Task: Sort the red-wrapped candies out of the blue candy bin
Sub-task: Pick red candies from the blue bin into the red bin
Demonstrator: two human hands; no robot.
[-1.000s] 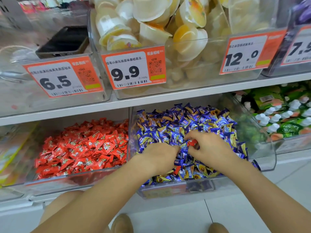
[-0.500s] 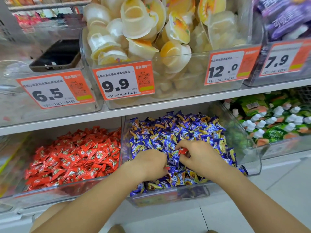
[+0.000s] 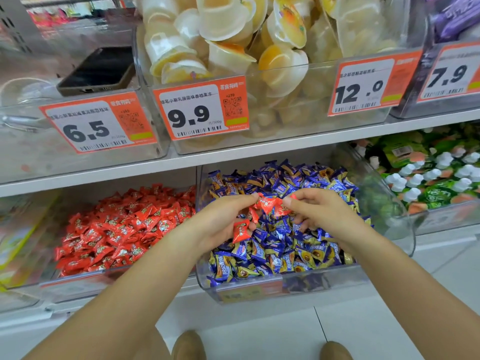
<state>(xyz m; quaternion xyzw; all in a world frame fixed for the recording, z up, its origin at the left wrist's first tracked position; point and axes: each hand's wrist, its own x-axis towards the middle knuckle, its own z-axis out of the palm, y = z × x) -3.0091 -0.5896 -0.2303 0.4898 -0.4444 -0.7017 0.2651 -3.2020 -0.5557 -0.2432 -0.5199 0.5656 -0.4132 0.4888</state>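
A clear bin [image 3: 262, 291] on the lower shelf is heaped with blue-wrapped candies [image 3: 280, 245]. Both hands hover over its middle. My left hand [image 3: 220, 219] holds several red-wrapped candies [image 3: 241, 229] in its curled fingers. My right hand [image 3: 322, 211] pinches another red candy [image 3: 268, 203] at its fingertips, and that candy also touches my left fingertips. To the left stands a second clear bin [image 3: 78, 279] full of red-wrapped candies [image 3: 122, 229].
The upper shelf carries bins with orange price tags, jelly cups [image 3: 233, 48] and a dark phone [image 3: 101, 70]. A bin of green-and-white packets [image 3: 436, 175] sits to the right. White floor tiles and two shoe tips lie below.
Both hands have lifted out of the blue pile. The red candies, earlier mostly buried under the fingers, now show between the two hands. The camera has tilted so the shelves sit lower in view.
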